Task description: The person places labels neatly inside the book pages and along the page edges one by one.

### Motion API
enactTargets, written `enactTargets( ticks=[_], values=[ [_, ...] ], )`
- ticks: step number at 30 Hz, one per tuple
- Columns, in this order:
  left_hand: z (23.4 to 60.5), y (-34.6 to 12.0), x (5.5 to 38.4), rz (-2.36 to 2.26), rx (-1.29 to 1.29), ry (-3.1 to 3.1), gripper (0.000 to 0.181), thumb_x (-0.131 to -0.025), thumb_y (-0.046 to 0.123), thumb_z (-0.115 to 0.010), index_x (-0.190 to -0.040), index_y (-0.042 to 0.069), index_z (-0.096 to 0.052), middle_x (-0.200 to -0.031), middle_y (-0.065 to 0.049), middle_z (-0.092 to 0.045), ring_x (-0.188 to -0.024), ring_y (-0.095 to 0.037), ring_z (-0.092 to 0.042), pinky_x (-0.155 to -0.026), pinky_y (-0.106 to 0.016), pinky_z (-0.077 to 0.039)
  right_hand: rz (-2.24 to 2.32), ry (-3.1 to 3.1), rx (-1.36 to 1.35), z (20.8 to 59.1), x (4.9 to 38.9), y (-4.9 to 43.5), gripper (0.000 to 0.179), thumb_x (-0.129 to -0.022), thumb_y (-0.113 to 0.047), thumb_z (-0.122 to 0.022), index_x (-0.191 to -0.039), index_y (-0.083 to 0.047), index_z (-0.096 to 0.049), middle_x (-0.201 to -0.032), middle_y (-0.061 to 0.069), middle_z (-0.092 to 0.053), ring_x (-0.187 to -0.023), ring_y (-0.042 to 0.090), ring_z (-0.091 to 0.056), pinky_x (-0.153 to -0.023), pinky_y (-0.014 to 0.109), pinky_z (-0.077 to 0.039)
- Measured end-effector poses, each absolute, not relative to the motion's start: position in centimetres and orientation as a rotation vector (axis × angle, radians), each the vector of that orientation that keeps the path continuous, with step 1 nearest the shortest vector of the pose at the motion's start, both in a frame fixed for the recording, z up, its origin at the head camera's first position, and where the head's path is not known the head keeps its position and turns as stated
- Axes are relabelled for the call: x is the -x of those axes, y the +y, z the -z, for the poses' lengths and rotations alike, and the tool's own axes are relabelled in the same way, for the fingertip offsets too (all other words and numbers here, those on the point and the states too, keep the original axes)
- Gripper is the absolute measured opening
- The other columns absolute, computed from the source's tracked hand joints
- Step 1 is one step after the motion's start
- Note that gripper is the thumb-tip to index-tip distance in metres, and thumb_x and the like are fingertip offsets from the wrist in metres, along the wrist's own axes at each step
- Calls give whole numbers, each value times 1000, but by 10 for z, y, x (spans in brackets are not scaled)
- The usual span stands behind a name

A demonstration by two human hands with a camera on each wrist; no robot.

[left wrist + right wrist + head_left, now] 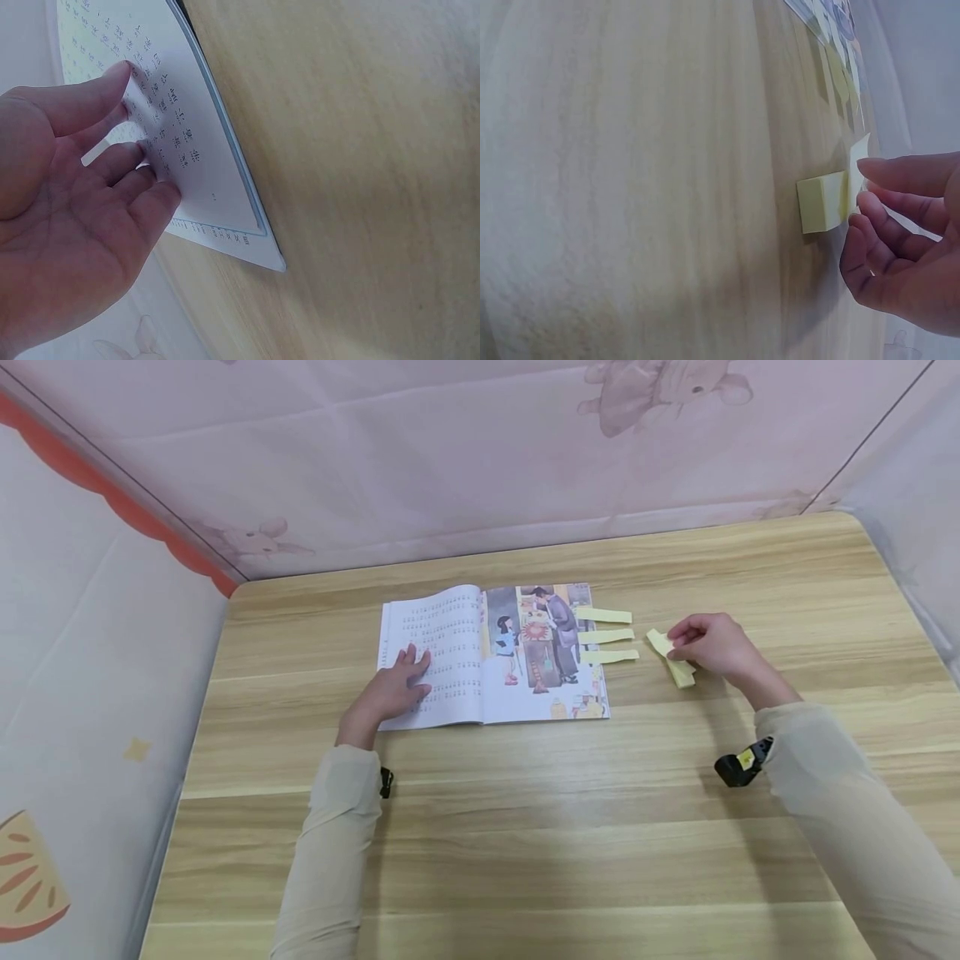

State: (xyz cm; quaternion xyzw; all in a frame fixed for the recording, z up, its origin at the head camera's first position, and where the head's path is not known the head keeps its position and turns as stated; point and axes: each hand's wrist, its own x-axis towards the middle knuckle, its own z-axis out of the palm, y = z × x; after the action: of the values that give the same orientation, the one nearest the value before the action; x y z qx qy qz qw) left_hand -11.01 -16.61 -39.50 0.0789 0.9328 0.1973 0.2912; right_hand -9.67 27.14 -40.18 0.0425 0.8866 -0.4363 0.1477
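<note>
An open book lies on the table, text on its left page and a coloured picture on its right page. My left hand rests on the left page with fingers spread; in the left wrist view its fingertips touch the printed text. Right of the book, my right hand pinches a pale yellow sticky note between thumb and fingers. Beside that note is a small yellow sticky note pad, partly behind it in the right wrist view. Three yellow sticky strips stick out past the right page's edge.
The wood-grain table ends at a pale patterned curtain at the back, with more patterned cloth on the left. A black wrist device hangs under my right sleeve.
</note>
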Motion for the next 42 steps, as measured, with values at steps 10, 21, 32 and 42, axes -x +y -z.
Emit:
enactTargets(
  ticks=[10, 21, 32, 42],
  values=[
    [394, -165, 110, -509, -219, 2495, 57, -95, 20, -47, -145, 11, -20, -151, -11, 1, -138, -25, 3, -110, -45, -8, 1193, 2600, -123, 406, 98, 271, 22, -78, 4, -63, -99, 10, -57, -82, 12, -56, -69, 14, -49, -54, 19, -41],
    [395, -166, 111, -505, -223, 2490, 57, -95, 21, -46, -145, 11, -19, -151, -11, 1, -138, -25, 4, -110, -46, -7, 1174, 2590, -110, 408, 98, 269, 21, -79, 4, -62, -99, 10, -56, -83, 13, -56, -70, 15, -49, -56, 19, -40],
    [399, -168, 112, -524, -209, 2483, 58, -95, 21, -46, -145, 12, -19, -151, -9, 2, -138, -24, 5, -110, -45, -6, 1129, 2624, -95, 409, 96, 271, 15, -86, -3, -58, -94, 9, -58, -81, 13, -56, -68, 16, -48, -55, 24, -40],
    [398, -167, 111, -521, -212, 2486, 58, -95, 22, -46, -145, 13, -19, -151, -9, 1, -138, -24, 4, -110, -45, -6, 1110, 2676, -100, 402, 96, 271, 15, -88, -5, -55, -95, 8, -58, -86, 17, -57, -71, 19, -48, -58, 27, -41]
  ],
)
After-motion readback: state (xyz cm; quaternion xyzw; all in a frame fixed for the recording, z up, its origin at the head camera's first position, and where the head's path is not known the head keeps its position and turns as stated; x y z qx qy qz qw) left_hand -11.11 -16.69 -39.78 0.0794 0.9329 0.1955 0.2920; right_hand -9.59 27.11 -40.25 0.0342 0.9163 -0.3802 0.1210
